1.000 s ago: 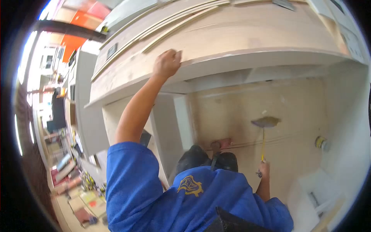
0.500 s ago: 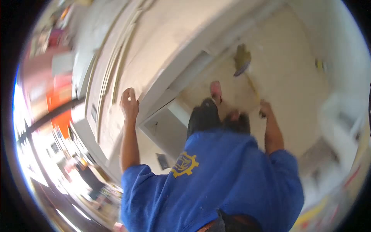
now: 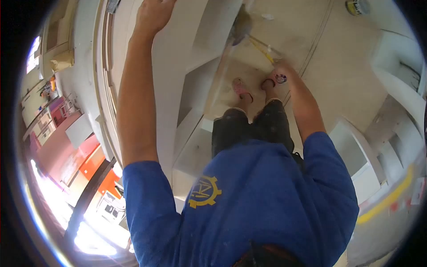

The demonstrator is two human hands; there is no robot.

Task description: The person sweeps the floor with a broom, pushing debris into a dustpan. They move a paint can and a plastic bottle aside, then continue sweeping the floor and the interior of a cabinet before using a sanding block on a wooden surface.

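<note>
My left hand (image 3: pixel 153 17) is at the top edge, over the pale board of a long white cabinet (image 3: pixel 171 84); its fingers are mostly cut off, so its grip is unclear. In my right hand (image 3: pixel 283 67), closed, is the yellow handle of a broom (image 3: pixel 262 50). The broom's dark, blurred head (image 3: pixel 241 26) is low beside the cabinet's open compartments. Below my right hand are my feet in pink sandals (image 3: pixel 240 86) on the pale floor (image 3: pixel 329 84).
A tin can (image 3: pixel 357 7) stands at the top right. An open white box-like cabinet (image 3: pixel 351 151) is at the right, near a curved white piece with cables (image 3: pixel 398 58). Long strips (image 3: pixel 108 66) lie along the left board. Orange and pink panels (image 3: pixel 100 167) show far left.
The view has shifted and turned. My left hand has moved up to the top edge. My right hand and the broom are higher and further left in view, with the broom head nearer the cabinet.
</note>
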